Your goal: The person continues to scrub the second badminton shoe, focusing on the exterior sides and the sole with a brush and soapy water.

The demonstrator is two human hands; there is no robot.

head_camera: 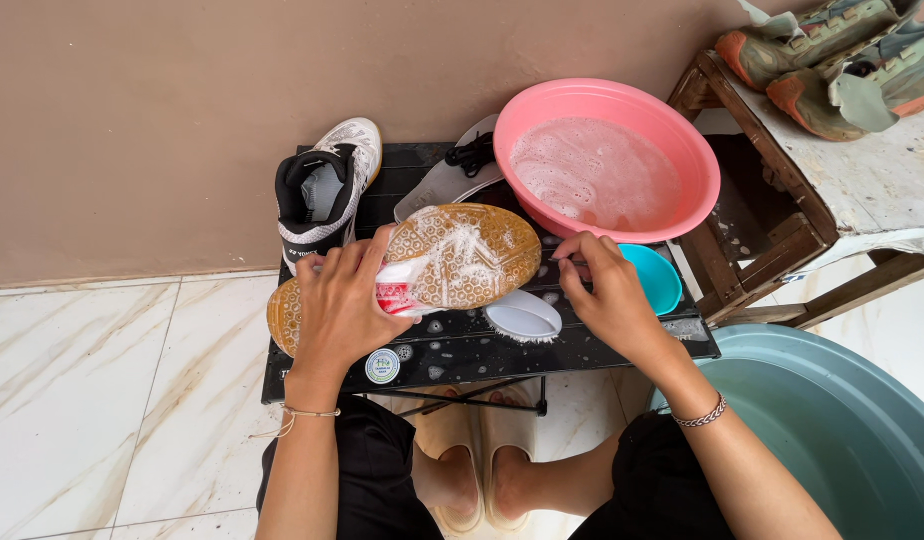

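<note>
My left hand grips a sports shoe turned sole-up, its tan honeycomb sole streaked with white suds. The shoe rests over a black folding table. My right hand hovers just right of the shoe's toe, beside a small teal bowl, with fingertips pinched together; whatever is between them is hidden. A white scrub brush lies bristles-down on the table between both hands.
The matching white and black shoe stands at the table's back left beside a grey insole. A pink basin holds soapy water. A wooden stool carries dirty shoes. A large teal tub sits lower right.
</note>
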